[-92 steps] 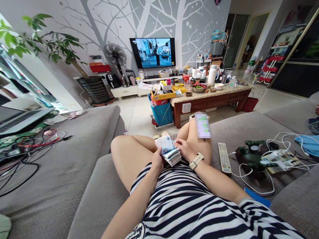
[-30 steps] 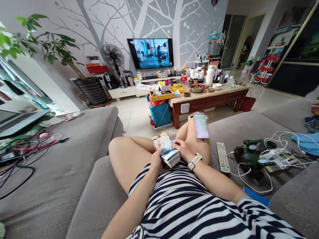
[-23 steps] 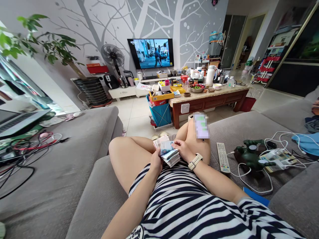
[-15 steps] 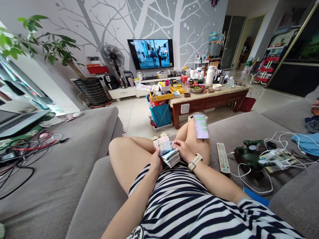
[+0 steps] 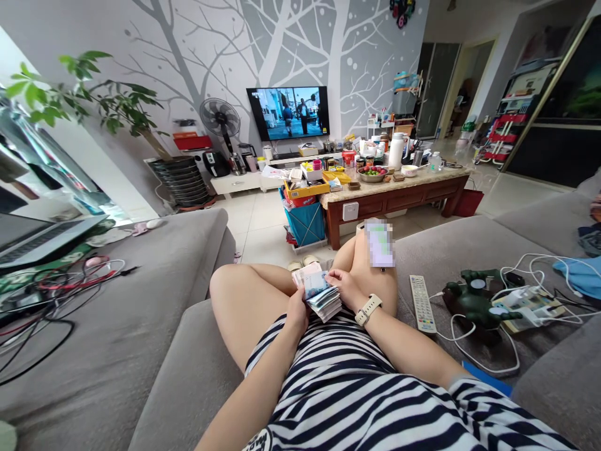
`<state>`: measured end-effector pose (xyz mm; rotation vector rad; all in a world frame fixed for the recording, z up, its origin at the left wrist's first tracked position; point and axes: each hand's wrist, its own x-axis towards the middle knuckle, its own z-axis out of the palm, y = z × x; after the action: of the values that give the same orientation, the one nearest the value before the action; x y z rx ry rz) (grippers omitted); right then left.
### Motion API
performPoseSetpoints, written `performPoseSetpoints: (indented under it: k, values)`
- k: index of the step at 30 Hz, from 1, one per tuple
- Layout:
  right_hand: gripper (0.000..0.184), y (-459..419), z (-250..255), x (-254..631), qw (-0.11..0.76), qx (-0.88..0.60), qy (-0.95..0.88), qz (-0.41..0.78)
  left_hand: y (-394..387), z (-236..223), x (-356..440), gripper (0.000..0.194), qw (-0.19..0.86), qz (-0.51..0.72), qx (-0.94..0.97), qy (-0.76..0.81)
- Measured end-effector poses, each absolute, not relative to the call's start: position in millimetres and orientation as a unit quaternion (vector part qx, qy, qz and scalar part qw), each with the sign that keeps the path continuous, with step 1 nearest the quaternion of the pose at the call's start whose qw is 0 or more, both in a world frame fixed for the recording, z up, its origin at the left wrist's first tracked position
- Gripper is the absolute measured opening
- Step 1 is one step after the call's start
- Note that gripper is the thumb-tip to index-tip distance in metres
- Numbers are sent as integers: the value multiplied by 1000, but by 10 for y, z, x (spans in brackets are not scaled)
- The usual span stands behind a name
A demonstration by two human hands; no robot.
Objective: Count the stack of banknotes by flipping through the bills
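You have the stack of paper notes (image 5: 327,307) in your lap, held up between both hands just above the striped shirt (image 5: 342,357). Your left hand (image 5: 297,310) grips the near left side, its thumb lying along the edge, while your right hand (image 5: 345,289) pinches the right edge of the blue note (image 5: 315,285) uppermost; how the left fingers lie underneath is hidden. Pinkish notes (image 5: 303,273) show fanned out just beyond the blue one. To handle this well, let the left grip bear the weight, firm enough that the loose lower edges, which sit a little uneven, do not slide apart. With the right hand, use a light thumb-and-fingertip pinch, and feel that it has one sheet only, since thin paper may well cling in pairs. Move the sheet flat rather than bending it sharply. Mind your right elbow, too: the phone (image 5: 380,244) rests on your right thigh, near that wrist, and a wide swing could knock it.
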<state>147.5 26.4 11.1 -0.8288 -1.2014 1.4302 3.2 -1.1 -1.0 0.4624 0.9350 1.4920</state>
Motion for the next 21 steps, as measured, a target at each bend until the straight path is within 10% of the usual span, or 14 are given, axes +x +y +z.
performPoseSetpoints:
  k: [21]
  values:
    - [31, 243, 95, 1514, 523, -330, -509, 599, -36, 58, 73, 27, 615, 647, 205, 402]
